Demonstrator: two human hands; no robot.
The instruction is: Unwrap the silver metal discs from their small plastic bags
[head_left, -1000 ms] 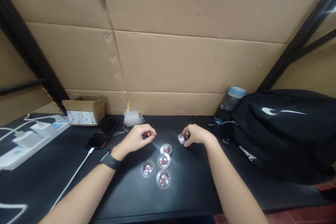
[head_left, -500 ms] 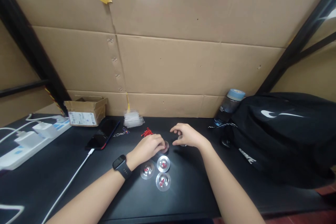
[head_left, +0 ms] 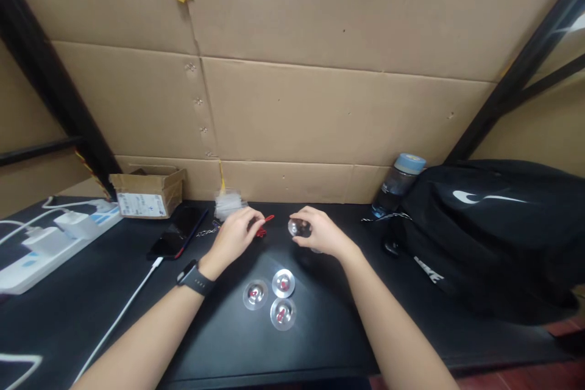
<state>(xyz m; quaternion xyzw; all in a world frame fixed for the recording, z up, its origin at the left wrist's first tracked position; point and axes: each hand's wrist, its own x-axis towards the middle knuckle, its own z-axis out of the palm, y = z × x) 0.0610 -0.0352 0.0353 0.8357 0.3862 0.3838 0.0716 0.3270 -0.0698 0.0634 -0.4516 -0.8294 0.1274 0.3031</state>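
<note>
My left hand, with a dark watch on its wrist, pinches a red cord whose looped end sticks out past the fingertips. Beneath those fingers lie more red cords, partly hidden. To the right, my right hand grips a clear round disc between thumb and fingers, slightly above the black table. Part of another clear piece shows under that hand. Nearer to me, a left clear disc, an upper one and a lower one lie flat, each with something red at its centre.
Clear plastic packets lie behind my left hand. Leftward are a phone on a white cable, an open cardboard box and a power strip. On the right stand a water bottle and a black backpack.
My left hand has left the disc and moved back and left to the red cords, taking one up. My right hand has closed around a clear disc and raised it.
</note>
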